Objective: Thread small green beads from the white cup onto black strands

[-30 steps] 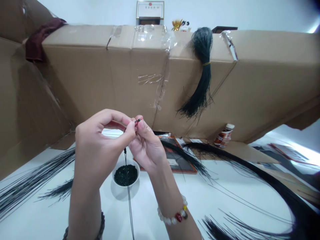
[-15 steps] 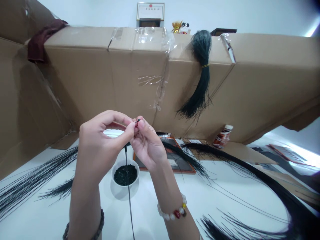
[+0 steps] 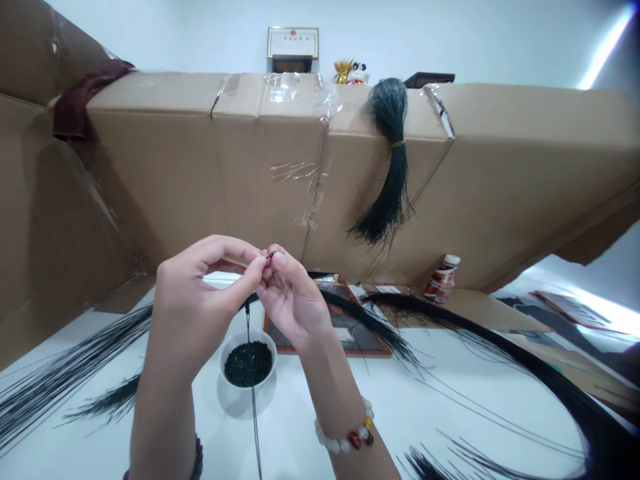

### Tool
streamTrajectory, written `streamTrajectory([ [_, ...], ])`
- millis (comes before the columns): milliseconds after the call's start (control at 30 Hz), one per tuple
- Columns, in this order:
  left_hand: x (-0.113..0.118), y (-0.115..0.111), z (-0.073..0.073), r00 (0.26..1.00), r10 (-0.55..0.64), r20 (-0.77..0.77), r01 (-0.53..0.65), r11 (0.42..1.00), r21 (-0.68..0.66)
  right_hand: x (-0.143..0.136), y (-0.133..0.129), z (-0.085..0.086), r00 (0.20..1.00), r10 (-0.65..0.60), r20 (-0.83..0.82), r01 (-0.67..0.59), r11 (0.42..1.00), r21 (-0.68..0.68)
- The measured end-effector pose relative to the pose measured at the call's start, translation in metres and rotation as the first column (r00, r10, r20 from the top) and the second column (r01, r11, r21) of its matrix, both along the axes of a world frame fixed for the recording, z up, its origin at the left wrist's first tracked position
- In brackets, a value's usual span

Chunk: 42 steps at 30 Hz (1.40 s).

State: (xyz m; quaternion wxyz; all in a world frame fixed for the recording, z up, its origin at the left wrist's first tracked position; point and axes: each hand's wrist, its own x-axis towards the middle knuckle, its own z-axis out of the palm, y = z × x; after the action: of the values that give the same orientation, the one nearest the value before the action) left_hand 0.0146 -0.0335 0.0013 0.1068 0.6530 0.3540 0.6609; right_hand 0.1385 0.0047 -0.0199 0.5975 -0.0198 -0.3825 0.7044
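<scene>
My left hand (image 3: 200, 300) and my right hand (image 3: 293, 293) meet fingertip to fingertip above the white table. Between the pinched fingers of both is a small dark cord piece (image 3: 271, 255), too small to make out fully. A thin dark cord (image 3: 256, 427) with a knot hangs beneath my hands, passing in front of a white bowl (image 3: 273, 373) filled with small dark green pieces (image 3: 247, 365). Behind my right wrist lies an orange-edged picture or board (image 3: 345, 343), crossed by a bundle of dark cords (image 3: 370, 317).
Cardboard walls (image 3: 200, 173) rise behind the table. Over the top edge hangs a tied cord bundle (image 3: 393, 160). A bottle with a white cap (image 3: 443, 280) stands at the back right. Dark cords spread at the left (image 3: 85, 360) and right (image 3: 530, 360); a maroon cloth (image 3: 75, 107) drapes at upper left.
The view has tilted slightly, so the background sits lower and a little to the left. Both hands keep their pinch on the small dark piece, with hardly any change in pose.
</scene>
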Motion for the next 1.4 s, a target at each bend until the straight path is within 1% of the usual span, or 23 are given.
streamTrajectory([
  [333,0.001,0.001,0.001,1.0,0.001,0.004,-0.001,1.0,-0.004,0.001,0.002,0.0,1.0,0.013,0.014,-0.014,1.0,0.02],
  [433,-0.002,0.0,0.0,1.0,-0.011,0.001,0.011,0.999,-0.033,0.006,0.004,0.001,0.996,-0.018,0.083,0.012,0.997,0.073],
  [600,-0.002,-0.002,0.0,0.998,-0.054,-0.01,0.052,0.988,-0.145,0.018,0.007,0.002,0.976,-0.098,0.195,0.052,0.972,0.228],
  [733,0.001,-0.007,0.003,0.995,-0.102,0.018,0.104,0.975,-0.197,0.023,0.006,0.003,0.965,-0.144,0.219,0.086,0.963,0.257],
  [800,0.001,-0.008,0.003,0.992,-0.128,0.007,0.127,0.974,-0.186,0.024,0.005,0.003,0.964,-0.156,0.217,0.098,0.962,0.256],
  [867,0.001,-0.006,0.002,0.989,-0.145,0.007,0.144,0.979,-0.144,0.024,0.004,0.003,0.961,-0.161,0.224,0.101,0.96,0.261],
  [933,0.0,-0.004,0.0,0.987,-0.163,0.016,0.164,0.982,-0.096,0.023,0.004,0.004,0.961,-0.156,0.227,0.094,0.96,0.262],
  [1067,-0.002,0.0,-0.002,0.982,-0.19,0.013,0.191,0.98,-0.057,0.022,0.006,0.004,0.967,-0.134,0.215,0.078,0.965,0.251],
  [1233,-0.002,0.001,-0.002,0.987,-0.163,-0.017,0.162,0.986,-0.035,0.021,0.008,0.003,0.976,-0.114,0.187,0.065,0.966,0.251],
  [1400,0.0,0.002,-0.002,0.994,-0.109,-0.019,0.109,0.994,-0.021,0.017,0.01,0.001,0.99,-0.049,0.132,0.017,0.972,0.234],
])
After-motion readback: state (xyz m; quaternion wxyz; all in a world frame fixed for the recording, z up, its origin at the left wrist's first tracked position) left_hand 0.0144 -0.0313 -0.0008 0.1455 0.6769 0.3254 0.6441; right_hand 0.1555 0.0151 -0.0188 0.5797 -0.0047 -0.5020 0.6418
